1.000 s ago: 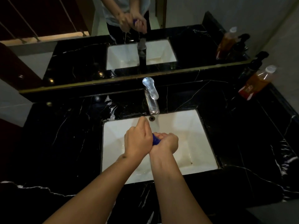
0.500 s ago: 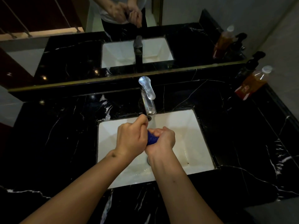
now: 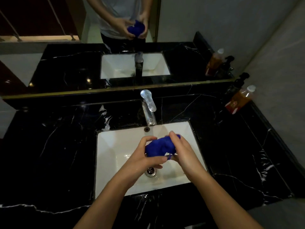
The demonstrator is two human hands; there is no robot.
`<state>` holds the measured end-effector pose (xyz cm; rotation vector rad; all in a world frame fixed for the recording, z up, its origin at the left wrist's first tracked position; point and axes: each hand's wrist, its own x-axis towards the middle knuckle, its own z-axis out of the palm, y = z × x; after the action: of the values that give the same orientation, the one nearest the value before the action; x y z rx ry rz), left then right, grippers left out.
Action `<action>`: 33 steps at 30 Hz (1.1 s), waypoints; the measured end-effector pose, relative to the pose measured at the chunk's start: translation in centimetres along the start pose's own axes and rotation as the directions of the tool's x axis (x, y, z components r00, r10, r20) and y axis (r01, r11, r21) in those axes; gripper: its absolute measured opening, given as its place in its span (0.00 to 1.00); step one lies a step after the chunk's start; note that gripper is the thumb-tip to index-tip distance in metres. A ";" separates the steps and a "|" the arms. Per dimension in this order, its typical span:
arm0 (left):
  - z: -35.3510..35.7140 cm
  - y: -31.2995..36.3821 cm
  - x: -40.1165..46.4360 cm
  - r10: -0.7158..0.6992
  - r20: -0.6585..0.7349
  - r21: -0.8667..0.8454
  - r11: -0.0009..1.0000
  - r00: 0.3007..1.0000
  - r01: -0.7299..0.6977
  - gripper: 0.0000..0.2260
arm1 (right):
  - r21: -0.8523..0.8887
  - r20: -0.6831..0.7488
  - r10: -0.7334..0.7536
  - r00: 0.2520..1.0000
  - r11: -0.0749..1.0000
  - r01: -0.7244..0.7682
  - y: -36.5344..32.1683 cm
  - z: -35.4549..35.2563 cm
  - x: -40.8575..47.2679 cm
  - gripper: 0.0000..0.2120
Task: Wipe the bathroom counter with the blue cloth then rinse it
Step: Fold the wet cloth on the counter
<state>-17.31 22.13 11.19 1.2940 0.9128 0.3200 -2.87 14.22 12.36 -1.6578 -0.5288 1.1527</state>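
**Cloth bunched over the sink, both hands on it**

The cloth (image 3: 160, 146) is a crumpled blue wad held above the middle of the white sink (image 3: 115, 146), between the two hands. The left hand (image 3: 145, 157) cups it from 8 o'clock, fingers curled round its near side with the thumb over the top. The right hand (image 3: 181, 151) grips it from 3 o'clock, fingers wrapped over the far end. A loose corner hangs below, pinched near the right fingertips.

The step looks like wringing or working the cloth during the rinse. No stream can be made out under the tap (image 3: 148, 111), which stands at 12 o'clock from the hands; whether water runs I cannot tell. To do this well, keep the wad over the drain (image 3: 150, 172), at 6 o'clock below the hands, so drips fall into the sink and not on the wiped bench (image 3: 57, 154). Twist the hands in opposite ways and squeeze along the full length, not only the middle.

Room is good. The sink rim lies well clear at 9 and 3 o'clock. The tap spout is the nearest hard edge, just beyond the knuckles; lifting toward 12 o'clock risks a knock. Two bottles (image 3: 239, 100) stand far off at 2 o'clock, against the wall, out of reach of any swing.
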 end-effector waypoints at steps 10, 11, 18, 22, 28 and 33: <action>3.3 2.2 -1.6 -0.009 0.171 0.060 0.998 0.985 -0.001 0.15 | -0.273 0.076 -0.227 0.971 0.932 0.239 0.0 -7.7 -6.4 0.34; 3.9 2.5 -1.7 -0.054 0.194 0.109 0.994 0.979 0.033 0.21 | -0.327 0.085 -0.260 0.962 0.905 0.273 -0.4 -8.2 -6.8 0.31; 11.0 3.6 -2.4 -0.060 0.123 0.054 0.997 0.991 0.054 0.27 | -0.515 0.005 -0.449 0.893 0.765 0.388 -0.9 -13.4 -8.0 0.05; 16.1 4.0 -2.8 0.049 0.270 0.018 0.998 0.962 -0.055 0.40 | -0.396 -0.129 -0.474 0.871 0.830 0.393 0.2 -19.2 -9.8 0.06; 25.0 6.3 -1.8 0.392 0.401 0.361 0.763 0.828 -0.536 0.40 | -0.054 -0.210 -0.385 0.899 0.923 0.382 0.1 -27.3 -12.5 0.05; 31.1 8.3 -1.6 0.362 0.351 0.213 0.867 0.864 -0.450 0.26 | 0.038 -0.338 -0.392 0.856 0.903 0.429 0.3 -30.8 -13.8 0.09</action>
<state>6.67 2.17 19.32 1.7600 0.4224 0.3163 17.82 -11.49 19.27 -1.5002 -0.5616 0.5699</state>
